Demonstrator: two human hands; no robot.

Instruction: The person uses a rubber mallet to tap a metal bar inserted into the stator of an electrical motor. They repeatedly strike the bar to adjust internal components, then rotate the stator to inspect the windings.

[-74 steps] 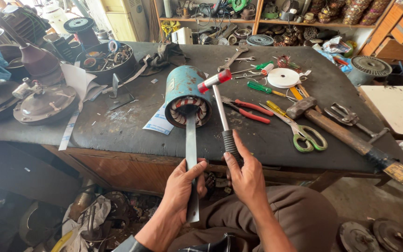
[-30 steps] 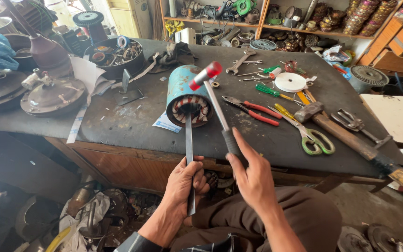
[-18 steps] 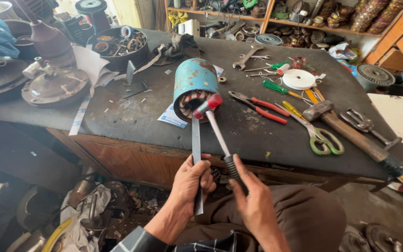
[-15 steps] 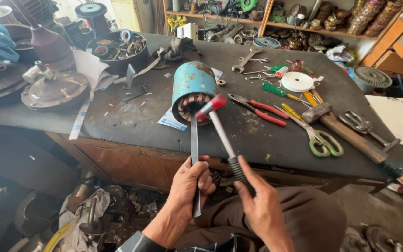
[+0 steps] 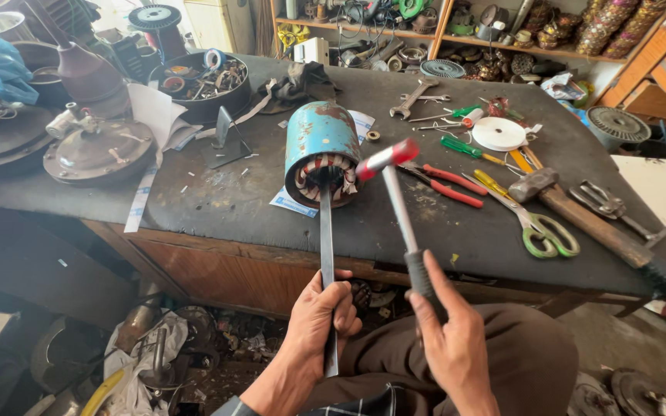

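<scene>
Hammer now lifted off the bar; both hands' fingers stay clenched on their tools.

printed paper sheet: white-blue, flat under blue motor housing | white box: table's far edge

Repair workshop. Dark, worn desk strewn with hand tools: spanner, screwdrivers, scissors, mallet. Blue motor stator, metal housings, cluttered wooden shelves of parts behind; scrap on floor.
</scene>
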